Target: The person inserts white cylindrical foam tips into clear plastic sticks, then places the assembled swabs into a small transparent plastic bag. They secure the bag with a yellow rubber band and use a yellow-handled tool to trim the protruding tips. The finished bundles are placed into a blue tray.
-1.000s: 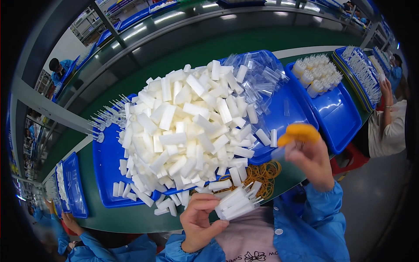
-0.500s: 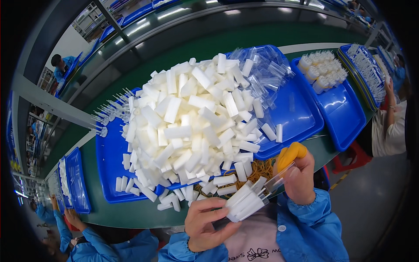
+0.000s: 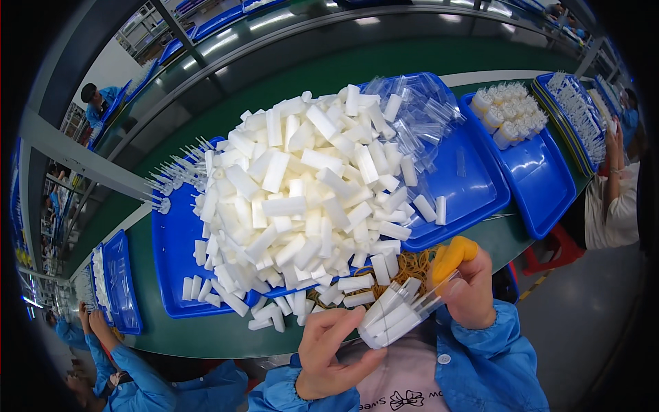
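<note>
In front of my chest, my left hand (image 3: 336,353) grips the lower end of a bundle of clear plastic tubes with white foam pieces (image 3: 392,321) inside. My right hand (image 3: 467,285), with a yellow finger cover (image 3: 454,253) on one finger, pinches a clear plastic piece (image 3: 434,295) at the bundle's upper right end. I cannot tell whether that piece is separate from the bundle. Just beyond my hands lie loose white foam pieces (image 3: 355,283) and brown rubber bands (image 3: 412,266).
A large heap of white foam blocks (image 3: 295,192) fills a blue tray (image 3: 168,275). Clear sleeves (image 3: 425,113) lie in another blue tray (image 3: 473,185). Farther right, a tray (image 3: 546,178) holds white-capped bundles (image 3: 508,113). Co-workers sit on both sides.
My right hand has shifted slightly down, and the clear piece now overlaps the bundle more. My left fingers have moved nearer the bundle's end. A co-worker's hands at left have moved.
</note>
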Motion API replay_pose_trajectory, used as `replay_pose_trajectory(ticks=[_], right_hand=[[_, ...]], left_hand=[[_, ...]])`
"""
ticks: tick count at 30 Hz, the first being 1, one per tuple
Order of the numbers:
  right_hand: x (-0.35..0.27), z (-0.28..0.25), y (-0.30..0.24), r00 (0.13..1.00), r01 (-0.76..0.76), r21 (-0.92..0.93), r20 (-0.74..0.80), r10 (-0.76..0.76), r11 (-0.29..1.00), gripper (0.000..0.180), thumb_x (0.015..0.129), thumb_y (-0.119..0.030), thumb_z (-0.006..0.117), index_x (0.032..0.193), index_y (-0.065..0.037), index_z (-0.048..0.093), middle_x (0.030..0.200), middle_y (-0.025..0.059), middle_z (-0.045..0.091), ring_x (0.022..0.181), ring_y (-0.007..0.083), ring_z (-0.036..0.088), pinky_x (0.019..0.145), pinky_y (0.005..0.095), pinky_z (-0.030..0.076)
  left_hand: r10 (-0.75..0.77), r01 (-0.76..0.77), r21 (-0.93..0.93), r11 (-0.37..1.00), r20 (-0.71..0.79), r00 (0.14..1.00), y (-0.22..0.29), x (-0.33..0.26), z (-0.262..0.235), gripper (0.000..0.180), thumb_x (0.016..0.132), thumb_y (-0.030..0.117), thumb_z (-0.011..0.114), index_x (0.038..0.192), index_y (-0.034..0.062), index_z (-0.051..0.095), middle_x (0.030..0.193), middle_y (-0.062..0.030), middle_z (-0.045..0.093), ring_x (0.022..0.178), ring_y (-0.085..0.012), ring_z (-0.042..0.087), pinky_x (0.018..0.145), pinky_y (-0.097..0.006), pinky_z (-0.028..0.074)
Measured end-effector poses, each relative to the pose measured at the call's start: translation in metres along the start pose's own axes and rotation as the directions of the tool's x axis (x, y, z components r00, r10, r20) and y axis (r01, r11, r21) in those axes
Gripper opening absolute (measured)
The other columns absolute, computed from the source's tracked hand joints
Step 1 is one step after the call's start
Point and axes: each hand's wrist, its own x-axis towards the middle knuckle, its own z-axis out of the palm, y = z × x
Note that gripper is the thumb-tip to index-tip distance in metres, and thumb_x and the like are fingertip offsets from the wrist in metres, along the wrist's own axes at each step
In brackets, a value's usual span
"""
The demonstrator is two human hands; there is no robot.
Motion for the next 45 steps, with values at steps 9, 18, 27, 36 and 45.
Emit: replay_pose_trajectory(ticks=[9,18,27,36,45], right_hand=[[-0.008,0.0,-0.003,0.99,0.097,-0.206,-0.085,-0.117,0.974,0.026,0.069,-0.013,0.078,0.082,-0.001,0.059,0.077,0.0032,0.059,0.073,0.0109,0.055,0.069,0.0244,0.043],[-0.005,0.002,-0.004,0.995,0.084,-0.103,-0.05,-0.089,0.991,0.027,0.072,-0.012,0.078,0.084,-0.002,0.057,0.082,0.003,0.059,0.074,0.0086,0.053,0.069,0.0226,0.043],[-0.007,-0.002,-0.005,0.999,0.003,-0.039,-0.032,-0.004,0.999,0.022,0.074,-0.01,0.076,0.082,-0.004,0.056,0.083,0.0024,0.059,0.075,0.007,0.053,0.067,0.0219,0.042],[-0.006,-0.005,-0.001,0.998,0.066,-0.173,-0.001,-0.067,0.983,0.02,0.076,-0.007,0.074,0.082,-0.004,0.055,0.077,0.0002,0.056,0.068,0.0045,0.049,0.06,0.0206,0.04],[-0.005,0.005,0.007,0.993,0.106,-0.058,-0.048,-0.109,0.993,0.021,0.077,-0.009,0.074,0.081,-0.004,0.054,0.079,0.0009,0.057,0.07,0.0056,0.049,0.062,0.0211,0.04]], left_hand=[[-0.065,0.06,0.033,0.998,0.174,0.983,0.005,0.004,-0.001,0.059,0.062,0.013,0.078,0.115,-0.0025,0.06,0.102,-0.0124,0.049,0.088,-0.0207,0.051,0.075,-0.03,0.043],[-0.074,0.074,0.011,0.997,0.154,0.985,0.004,-0.002,0.006,0.049,0.067,0.015,0.077,0.111,-0.0018,0.063,0.102,-0.011,0.046,0.089,-0.0206,0.053,0.073,-0.029,0.046],[0.04,-0.045,0.092,0.995,0.047,0.998,0.004,-0.006,0.009,0.045,0.07,0.023,0.076,0.106,-0.0015,0.065,0.1,-0.0113,0.045,0.084,-0.0217,0.055,0.072,-0.031,0.046],[0.11,-0.114,0.11,0.987,0.04,0.993,0.0,-0.009,0.008,0.045,0.07,0.024,0.075,0.106,-0.0008,0.064,0.101,-0.0126,0.045,0.081,-0.0234,0.057,0.071,-0.033,0.047],[0.029,-0.044,0.122,0.992,0.122,0.992,0.006,-0.002,0.009,0.047,0.066,0.02,0.075,0.107,-0.0002,0.064,0.1,-0.0121,0.045,0.084,-0.0227,0.054,0.071,-0.032,0.046]])
